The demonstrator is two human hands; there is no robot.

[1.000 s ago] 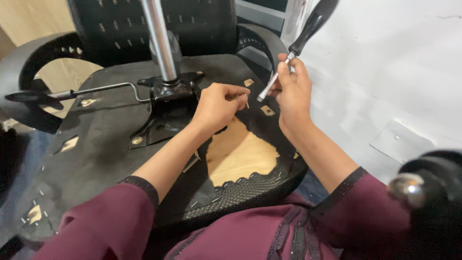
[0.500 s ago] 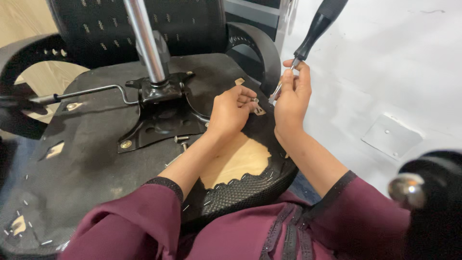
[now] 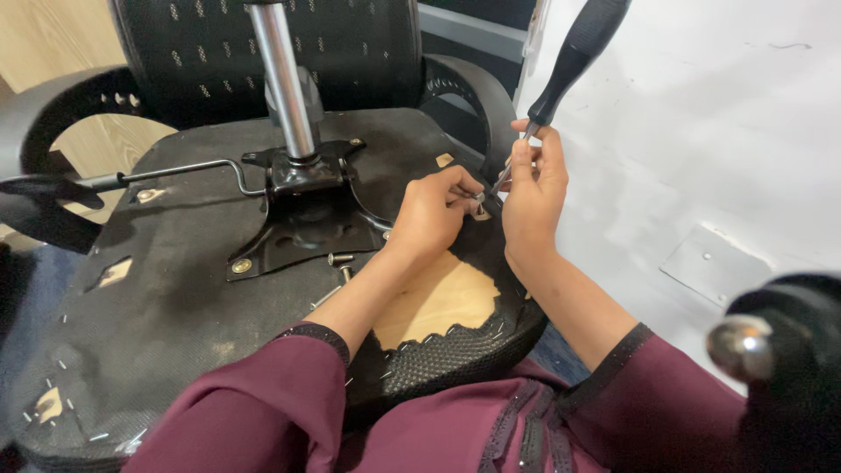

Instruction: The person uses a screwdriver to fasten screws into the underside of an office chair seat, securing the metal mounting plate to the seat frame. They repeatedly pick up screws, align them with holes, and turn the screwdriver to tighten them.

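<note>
Head view: upturned chair seat, underside up. Right hand closed around the shaft of a black-handled screwdriver, tip at a small bolt near the seat's 2 o'clock edge. Left hand pinches that bolt. Loose screws lie by the mounting plate, at 9 o'clock from the hands.

- Left hand reaches toward one o'clock, forearm bare below a maroon sleeve, fingertips pinched together.
- Right hand sits just beside it at three o'clock, fingers curled shut, wrist bent upward toward twelve.
</note>
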